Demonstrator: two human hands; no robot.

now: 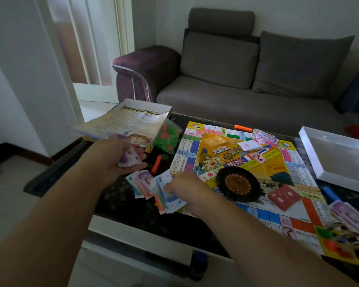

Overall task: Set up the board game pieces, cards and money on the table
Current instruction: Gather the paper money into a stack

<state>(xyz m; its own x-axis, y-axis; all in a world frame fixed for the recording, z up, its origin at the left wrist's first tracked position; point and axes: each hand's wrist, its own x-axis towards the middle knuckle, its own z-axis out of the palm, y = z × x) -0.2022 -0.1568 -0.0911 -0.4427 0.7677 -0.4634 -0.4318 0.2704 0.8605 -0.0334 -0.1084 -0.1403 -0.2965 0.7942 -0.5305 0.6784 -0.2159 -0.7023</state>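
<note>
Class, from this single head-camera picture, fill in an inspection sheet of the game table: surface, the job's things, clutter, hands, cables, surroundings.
Surface: dark table, mostly covered by the game board.
Job's things: roulette wheel and red card deck on the board; loose banknotes beside it; bag of red and green pieces.
Clutter: open box, white lid, orange marker.
Hands: left hand holds notes and a leaflet; right hand grips a fan of notes.
Cables: nothing seen.
Surroundings: grey sofa behind.
</note>
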